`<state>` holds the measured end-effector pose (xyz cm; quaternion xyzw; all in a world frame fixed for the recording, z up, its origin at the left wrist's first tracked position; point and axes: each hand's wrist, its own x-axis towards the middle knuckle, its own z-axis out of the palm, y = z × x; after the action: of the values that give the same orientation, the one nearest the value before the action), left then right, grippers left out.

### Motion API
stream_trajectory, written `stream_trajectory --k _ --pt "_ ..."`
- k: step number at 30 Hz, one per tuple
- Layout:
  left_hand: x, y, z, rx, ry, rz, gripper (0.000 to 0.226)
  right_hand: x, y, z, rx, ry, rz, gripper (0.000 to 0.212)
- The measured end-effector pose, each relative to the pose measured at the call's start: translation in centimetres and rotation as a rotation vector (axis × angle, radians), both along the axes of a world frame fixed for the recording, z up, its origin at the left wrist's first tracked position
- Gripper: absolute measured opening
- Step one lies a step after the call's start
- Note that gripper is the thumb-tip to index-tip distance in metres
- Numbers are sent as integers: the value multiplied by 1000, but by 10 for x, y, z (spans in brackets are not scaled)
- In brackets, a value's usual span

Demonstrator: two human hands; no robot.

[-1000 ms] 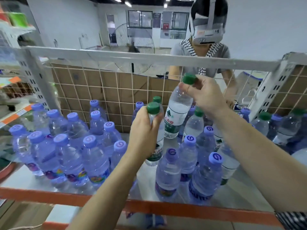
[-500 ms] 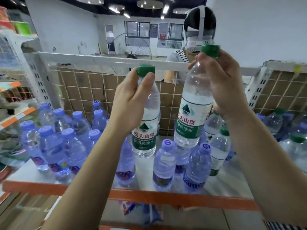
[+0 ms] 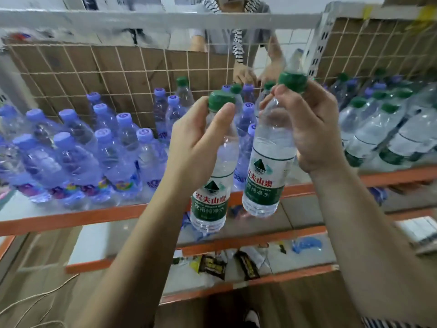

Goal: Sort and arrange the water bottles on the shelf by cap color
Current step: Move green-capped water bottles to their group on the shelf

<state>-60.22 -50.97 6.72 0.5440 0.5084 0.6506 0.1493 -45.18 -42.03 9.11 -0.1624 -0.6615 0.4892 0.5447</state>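
Observation:
My left hand (image 3: 196, 143) grips the neck of a green-capped water bottle (image 3: 209, 204) held in the air in front of the shelf. My right hand (image 3: 307, 121) grips the neck of a second green-capped bottle (image 3: 263, 183) beside it, slightly higher. Several purple-capped bottles (image 3: 78, 152) stand grouped on the left of the shelf (image 3: 71, 217). More purple-capped bottles (image 3: 246, 119) and a few green-capped ones (image 3: 183, 91) stand behind my hands. Several green-capped bottles (image 3: 376, 129) crowd the right side.
A wire grid with cardboard (image 3: 94, 74) backs the shelf, under a white rail (image 3: 142, 20). Another person (image 3: 238, 36) stands behind it, hands near the bottles. Lower shelves (image 3: 236, 263) hold packets. An orange edge fronts each shelf.
Both bottles came down and toward me, off the shelf front. My view tilted downward, so the lower shelves show.

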Motion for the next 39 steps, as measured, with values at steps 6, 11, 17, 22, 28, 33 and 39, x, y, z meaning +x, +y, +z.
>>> stream_trajectory --k 6,11,17,22,28,33,39 --pt "60 11 -36 -81 -10 -82 32 67 -9 -39 -55 -5 -149 9" --pt "131 34 -58 -79 -2 -144 18 138 -2 -65 -53 -60 -266 14" --pt "226 71 -76 -118 3 -182 17 232 25 -77 19 -205 -314 20" --pt "299 97 -81 -117 21 -197 14 301 49 -86 -24 -161 -336 20" --pt "356 138 -77 -92 54 -292 15 359 82 -96 -55 -150 -363 19" --pt "396 194 -81 -106 100 -325 23 401 126 -102 -47 -141 -407 21" --pt "445 280 -80 -77 40 -394 24 455 201 -95 -36 -137 -467 13"
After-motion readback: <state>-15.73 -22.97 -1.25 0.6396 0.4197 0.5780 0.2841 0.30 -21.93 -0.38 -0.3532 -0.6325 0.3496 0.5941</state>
